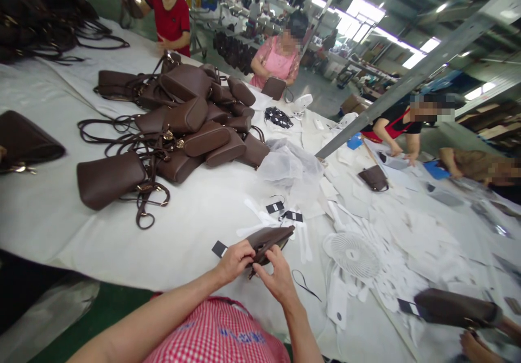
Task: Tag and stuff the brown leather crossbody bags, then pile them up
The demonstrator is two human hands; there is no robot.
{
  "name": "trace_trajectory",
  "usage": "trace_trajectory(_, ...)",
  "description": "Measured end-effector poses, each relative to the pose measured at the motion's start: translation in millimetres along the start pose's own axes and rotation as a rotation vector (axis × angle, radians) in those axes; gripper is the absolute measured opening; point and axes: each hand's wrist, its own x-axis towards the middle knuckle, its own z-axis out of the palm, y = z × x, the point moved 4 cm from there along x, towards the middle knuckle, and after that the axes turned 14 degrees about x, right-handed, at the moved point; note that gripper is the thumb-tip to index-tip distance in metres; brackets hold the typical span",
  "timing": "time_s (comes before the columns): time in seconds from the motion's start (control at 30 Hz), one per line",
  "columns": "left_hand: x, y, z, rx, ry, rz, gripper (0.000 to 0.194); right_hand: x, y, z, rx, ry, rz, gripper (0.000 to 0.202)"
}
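Head view: a brown bag [272, 236] is held over the near part of the white tabletop [183, 227], with the left hand [237, 260] and right hand [278, 276] at its opening—each grip narrow, pinching an edge. It looks light, soft and a little smooth, likely to crease, so the firmer rim seems the best hold. Black tags [293, 216] lie just beyond—their pale print too small to read, like the blue lettering on the checked apron [203, 336].

Wears red/wht checked garment [215, 333] w/ blue lettering [244, 336] (too blurry to read), forearms [163, 315] bare.
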Motion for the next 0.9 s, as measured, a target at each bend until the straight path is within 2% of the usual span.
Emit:
trace_trajectory(0.1,1.5,0.0,-0.5,0.028,-0.035,0.016,0.015,-1.0,1.1,1.6,-0.034,0.045,0.001,0.013)
trace_trajectory(0.2,5.4,-1.4,-5.6,0.04,-0.137,0.079,0.015,-1.8,1.9,4.1,-0.02,0.064,-0.022,0.018)
trace_trajectory(0.33,13.0,-0.6,-18.4,0.098,-0.284,0.217,0.033,-2.6,2.9,3.7,-0.019,0.088,-0.019,0.021)
trace_trajectory(0.47,22.2,1.8,-26.2,0.272,-0.338,0.299,0.021,-3.0,4.2,2.4,0.006,0.1,-0.001,0.018)
trace_trajectory(0.67,26.5,2.9,-16.3,0.458,-0.286,0.323,0.005,-1.2,5.2,2.6,-0.018,0.082,0.02,0.008)
trace_trajectory(0.8,25.5,6.5,-5.3,0.45,-0.225,0.238,0.013,-1.5,4.9,4.3,-0.144,0.112,-0.013,0.011)
trace_trajectory(0.9,21.8,9.9,-1.5,0.407,-0.2,0.183,0.01,-0.2,7.7,8.8,-0.241,0.14,0.009,0.013)
